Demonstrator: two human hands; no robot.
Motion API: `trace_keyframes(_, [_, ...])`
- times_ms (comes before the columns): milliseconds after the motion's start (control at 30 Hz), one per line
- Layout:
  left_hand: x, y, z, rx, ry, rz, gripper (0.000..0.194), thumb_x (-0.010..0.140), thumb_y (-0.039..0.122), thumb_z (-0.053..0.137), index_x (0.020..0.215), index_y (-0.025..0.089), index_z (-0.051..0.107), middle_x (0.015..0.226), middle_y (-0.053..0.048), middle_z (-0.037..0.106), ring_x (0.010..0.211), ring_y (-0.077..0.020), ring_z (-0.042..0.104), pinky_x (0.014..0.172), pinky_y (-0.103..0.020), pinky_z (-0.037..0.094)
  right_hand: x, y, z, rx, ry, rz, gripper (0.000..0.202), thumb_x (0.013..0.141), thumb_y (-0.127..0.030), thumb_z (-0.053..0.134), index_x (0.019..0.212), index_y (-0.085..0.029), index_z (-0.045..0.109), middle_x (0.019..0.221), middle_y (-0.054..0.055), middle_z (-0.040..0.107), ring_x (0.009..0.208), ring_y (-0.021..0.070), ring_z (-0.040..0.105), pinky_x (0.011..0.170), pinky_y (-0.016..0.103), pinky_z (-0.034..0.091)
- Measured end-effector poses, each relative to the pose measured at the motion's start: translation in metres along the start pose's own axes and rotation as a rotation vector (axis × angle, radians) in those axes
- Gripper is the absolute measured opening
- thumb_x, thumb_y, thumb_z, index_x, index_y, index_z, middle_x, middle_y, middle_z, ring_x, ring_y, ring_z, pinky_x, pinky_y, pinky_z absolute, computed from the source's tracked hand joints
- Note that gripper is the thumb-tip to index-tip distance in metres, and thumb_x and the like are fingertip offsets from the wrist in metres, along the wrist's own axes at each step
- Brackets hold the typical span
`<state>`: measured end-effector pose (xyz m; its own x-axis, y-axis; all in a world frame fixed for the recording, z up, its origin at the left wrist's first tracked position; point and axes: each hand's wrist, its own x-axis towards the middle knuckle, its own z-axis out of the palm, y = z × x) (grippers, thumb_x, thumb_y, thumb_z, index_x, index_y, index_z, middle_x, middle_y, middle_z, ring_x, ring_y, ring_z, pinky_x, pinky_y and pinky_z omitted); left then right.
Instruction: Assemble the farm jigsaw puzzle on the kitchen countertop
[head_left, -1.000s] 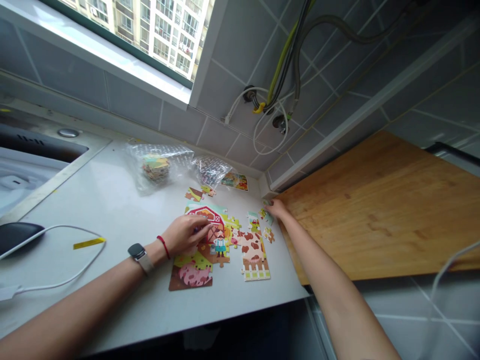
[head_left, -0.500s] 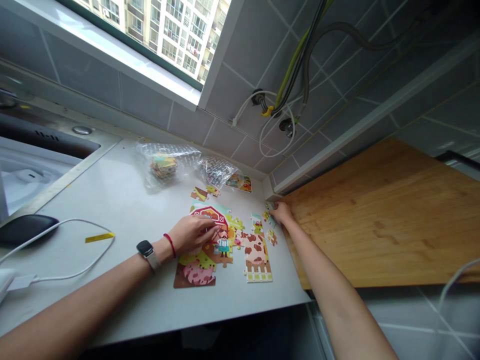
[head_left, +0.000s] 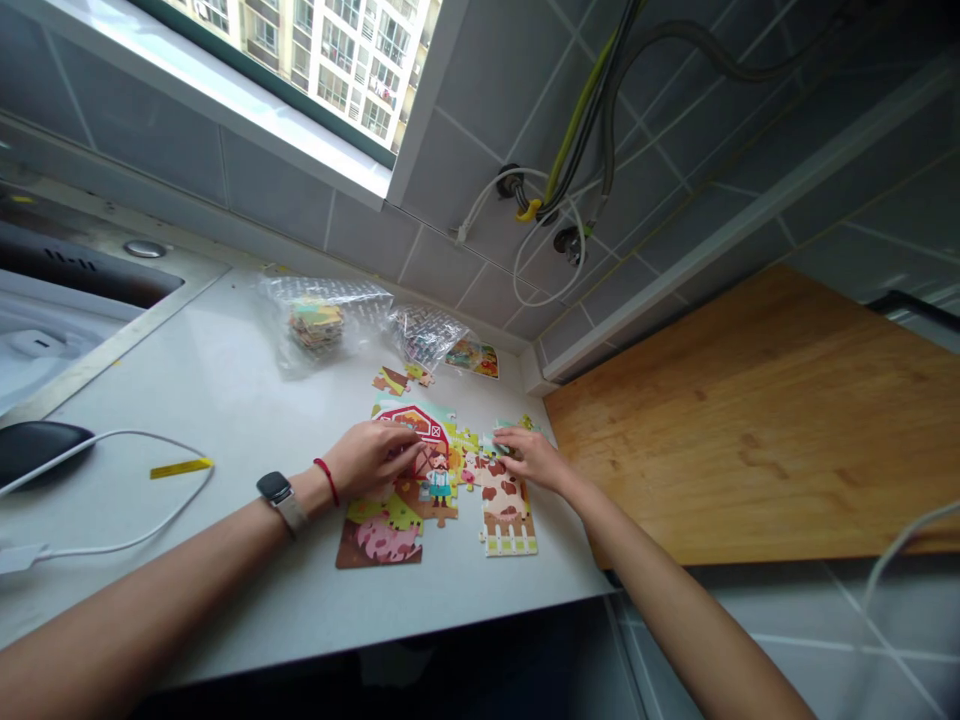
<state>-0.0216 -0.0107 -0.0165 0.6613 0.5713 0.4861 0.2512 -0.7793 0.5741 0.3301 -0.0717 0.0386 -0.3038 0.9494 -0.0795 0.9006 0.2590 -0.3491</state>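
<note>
A partly joined jigsaw puzzle (head_left: 441, 483) with a red barn, a farmer, a pig and a spotted cow lies on the white counter (head_left: 247, 400). My left hand (head_left: 373, 457) rests on its left part, fingers stretched over the barn and pressing nothing between them. At the upper right, above the cow section (head_left: 507, 505), my right hand (head_left: 531, 456) has its fingertips closed on a puzzle piece (head_left: 491, 440), mostly hidden under the fingers. Beyond that hand, a loose greenish piece (head_left: 527, 422) shows. Two joined or touching brown-and-green pieces (head_left: 391, 380) lie above the barn.
Clear plastic bags of puzzle pieces (head_left: 316, 325) (head_left: 426, 335) and a small picture card (head_left: 474, 357) lie along the wall. A wooden board (head_left: 750, 430) borders the right side. A white cable (head_left: 161, 437), a black rounded object (head_left: 45, 450) and a sink edge are at left.
My right hand has moved left from the loose pieces near the wooden board to the top of the cow section, with a piece at its fingertips. My left hand stays on the puzzle.
</note>
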Motion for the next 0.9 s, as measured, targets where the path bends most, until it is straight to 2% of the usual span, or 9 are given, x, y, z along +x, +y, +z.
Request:
trace_keyframes(200, [0.001,0.003,-0.003,-0.008,0.009,-0.007,0.041,0.107,0.037,0.044,0.077,0.021,0.067,0.066,-0.001,0.067,0.06,-0.0151,0.06,0.061,-0.026,0.046,0.0,-0.001,0.001,-0.012,0.004,-0.049,0.039,0.081,-0.011,0.073,0.115,-0.027,0.081,0.127,0.01,0.076,0.117,0.0249,0.073,0.109,0.04,0.054])
trace_keyframes(633, [0.002,0.004,-0.003,-0.03,-0.005,-0.007,0.042,0.107,0.037,0.045,0.073,0.021,0.064,0.063,0.0,0.063,0.058,-0.015,0.057,0.059,-0.026,0.042,-0.001,-0.001,0.0,-0.002,0.047,-0.044,0.034,0.081,-0.015,0.075,0.113,-0.026,0.081,0.126,0.009,0.078,0.119,0.0271,0.073,0.109,0.044,0.055])
trace_keyframes(900, [0.002,0.003,-0.002,0.002,-0.01,-0.007,0.041,0.107,0.036,0.045,0.075,0.021,0.065,0.065,-0.001,0.065,0.059,-0.0155,0.057,0.059,-0.027,0.041,0.03,-0.002,0.004,-0.037,0.067,-0.044,0.031,0.086,-0.019,0.072,0.115,-0.025,0.081,0.127,0.01,0.077,0.119,0.0267,0.073,0.108,0.042,0.055])
